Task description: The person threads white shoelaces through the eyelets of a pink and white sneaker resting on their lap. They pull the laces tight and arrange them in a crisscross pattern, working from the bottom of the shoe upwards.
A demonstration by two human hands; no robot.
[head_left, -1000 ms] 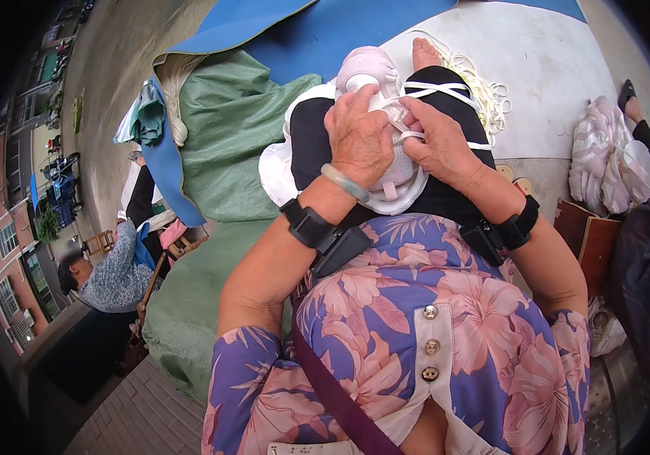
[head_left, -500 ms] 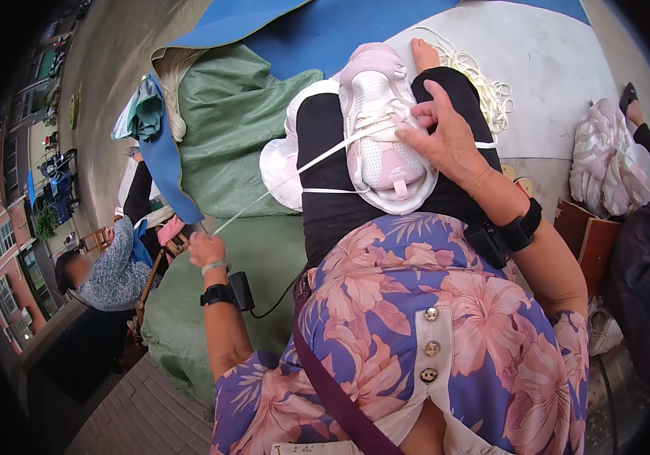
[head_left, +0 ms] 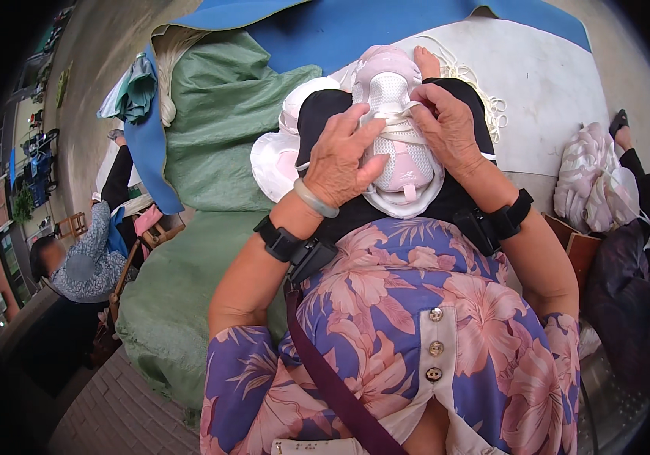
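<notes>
A pink and white sneaker (head_left: 398,163) lies on my lap, its heel tab toward me. Flat white shoelaces (head_left: 404,136) cross its upper. My right hand (head_left: 450,130) is at the shoe's right side, with thumb and index finger pinching a lace near the middle of the lacing. Over the left side is my left hand (head_left: 340,161), fingers spread and bent, the fingertips close to the lace. Whether they touch it is hard to see. Beside my left thigh rest more pink and white shoe pieces (head_left: 275,163).
A heap of loose white laces (head_left: 484,98) lies beyond my right knee on a white sheet (head_left: 545,98). Green cloth (head_left: 218,129) covers the left side. Bundled pink-white shoes (head_left: 594,178) sit at the right, next to another person's leg. Someone sits far left (head_left: 86,262).
My left hand, which held a lace pulled taut out to the left, has come in to the shoe. The right hand now pinches a lace; its fingers were raised before.
</notes>
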